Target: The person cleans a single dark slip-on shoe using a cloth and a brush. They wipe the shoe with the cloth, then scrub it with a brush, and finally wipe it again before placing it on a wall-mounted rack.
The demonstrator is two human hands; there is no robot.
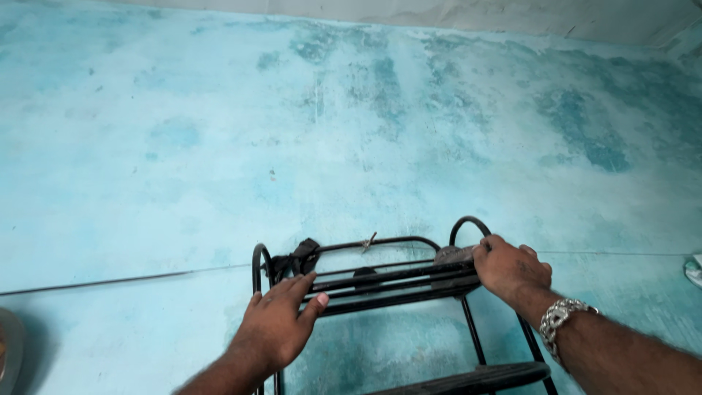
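Note:
A black metal rack frame made of thin bars stands against a worn turquoise wall. My left hand rests flat on the frame's left side, fingers spread and touching the crossbars. My right hand, with a metal bracelet on the wrist, grips the top right corner of the frame next to a curved loop. A dark strip of cloth is tied around the upper left corner. A small wire twist sits on the top bar.
A thin line runs across the turquoise surface at frame height. A grey round object shows at the lower left edge. Something pale and crumpled lies at the right edge. A pale band borders the top.

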